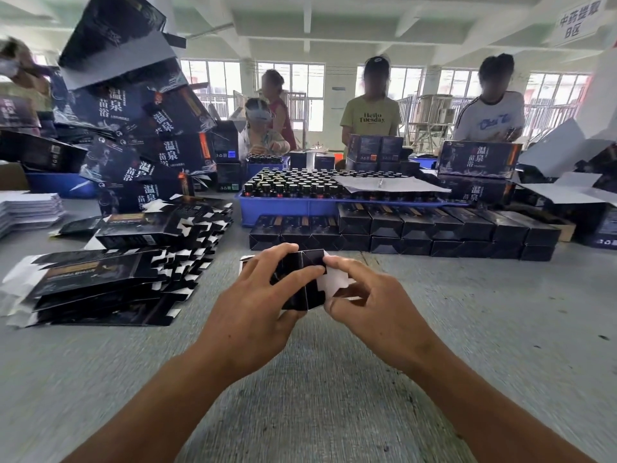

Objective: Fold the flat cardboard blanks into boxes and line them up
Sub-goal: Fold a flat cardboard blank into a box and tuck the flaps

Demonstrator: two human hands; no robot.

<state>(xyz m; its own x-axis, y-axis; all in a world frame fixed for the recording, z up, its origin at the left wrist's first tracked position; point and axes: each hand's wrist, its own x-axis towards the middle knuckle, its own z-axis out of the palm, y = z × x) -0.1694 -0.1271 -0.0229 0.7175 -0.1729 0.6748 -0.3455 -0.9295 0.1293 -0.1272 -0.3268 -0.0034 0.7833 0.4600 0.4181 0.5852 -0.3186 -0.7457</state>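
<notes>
hands (314,292) curled round box (305,282)

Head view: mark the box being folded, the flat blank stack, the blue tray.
box being folded (302,282), head view, dark front panel
flat blank stack (100,289), head view, top blank's face
blue tray (283,208), head view, front wall

Box (305,279) mostly hidden by both hands; far-left person (16,68) blurred, cut by edge.
</notes>
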